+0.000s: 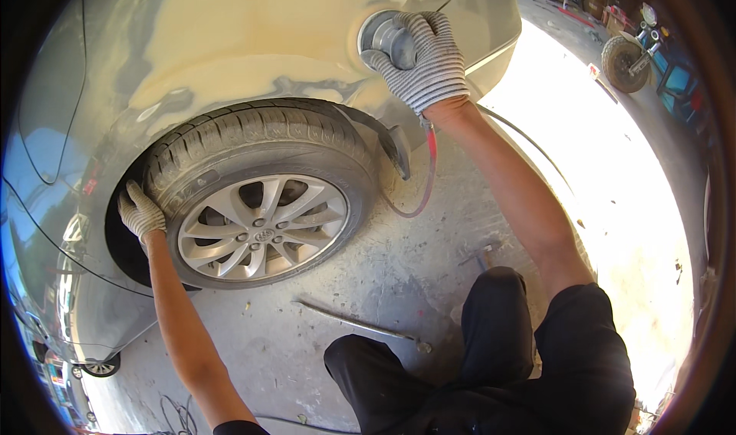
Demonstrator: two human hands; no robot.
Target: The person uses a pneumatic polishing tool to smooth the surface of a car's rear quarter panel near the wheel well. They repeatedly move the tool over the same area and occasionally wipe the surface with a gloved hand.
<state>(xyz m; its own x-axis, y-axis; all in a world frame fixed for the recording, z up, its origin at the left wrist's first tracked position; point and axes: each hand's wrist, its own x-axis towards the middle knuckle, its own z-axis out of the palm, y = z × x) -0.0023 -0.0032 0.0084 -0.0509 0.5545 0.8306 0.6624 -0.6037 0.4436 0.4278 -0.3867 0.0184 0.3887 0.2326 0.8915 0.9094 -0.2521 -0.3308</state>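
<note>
A round palm sander (380, 35) is gripped in my right hand (426, 63), which wears a grey-striped knit glove. Its pad lies against the car's body panel (268, 29), above and right of the wheel arch. That panel carries a large patch of tan filler with grey, sanded-looking edges. A reddish air hose (431, 159) hangs below my right wrist. My left hand (141, 211), gloved as well, rests at the left side of the wheel arch against the tyre (261, 132), fingers stretched out and holding nothing. Part of the sander is hidden by my right hand.
A silver alloy rim (263, 236) fills the wheel. On the concrete floor lie a long metal bar (356, 324) and a hammer-like tool (481, 257) near my knees. Cables (180, 416) run at the lower left. A small wheeled vehicle (629, 61) stands at the far right.
</note>
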